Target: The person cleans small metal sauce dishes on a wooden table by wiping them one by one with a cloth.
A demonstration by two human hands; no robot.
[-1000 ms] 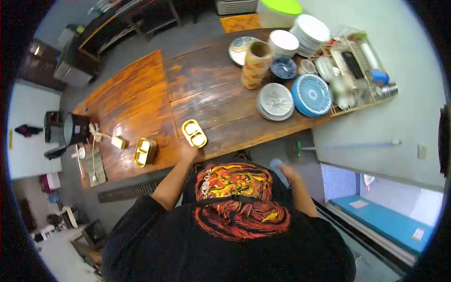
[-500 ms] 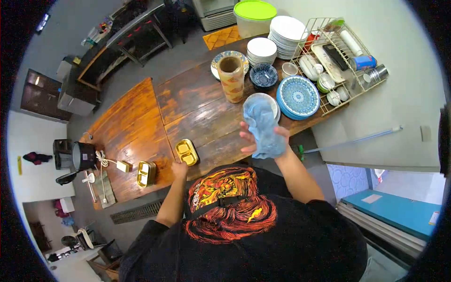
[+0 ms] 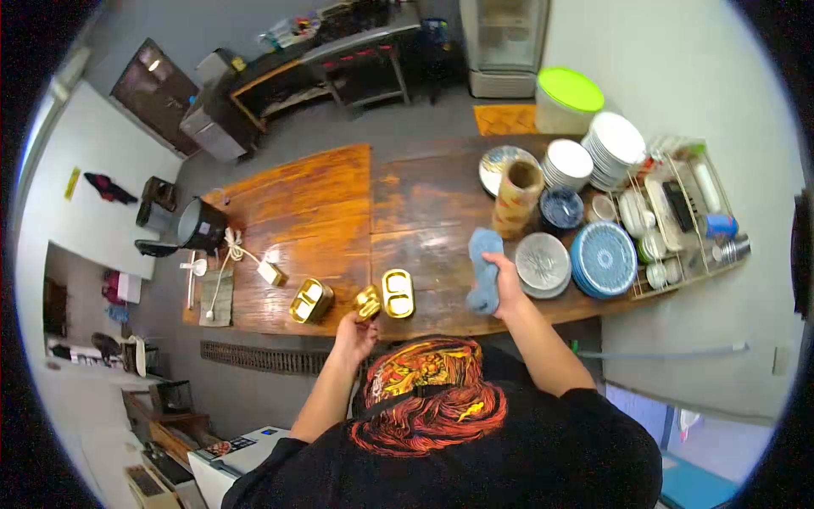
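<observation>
left hand (image 3: 356,337): fingers pinched on tilted gold divided dish (image 3: 367,303) | second gold dish (image 3: 398,293): flat on wooden table (image 3: 437,254), just right, long axis pointing away from body, left hand nearer | right hand (image 3: 509,290): fingers closed round blue cloth (image 3: 484,270)

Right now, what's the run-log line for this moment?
left hand: holding tilted gold tray | right hand: holding crumpled blue cloth | brown wooden table: gold two-compartment tray between hands, gold tray stack farther left
</observation>
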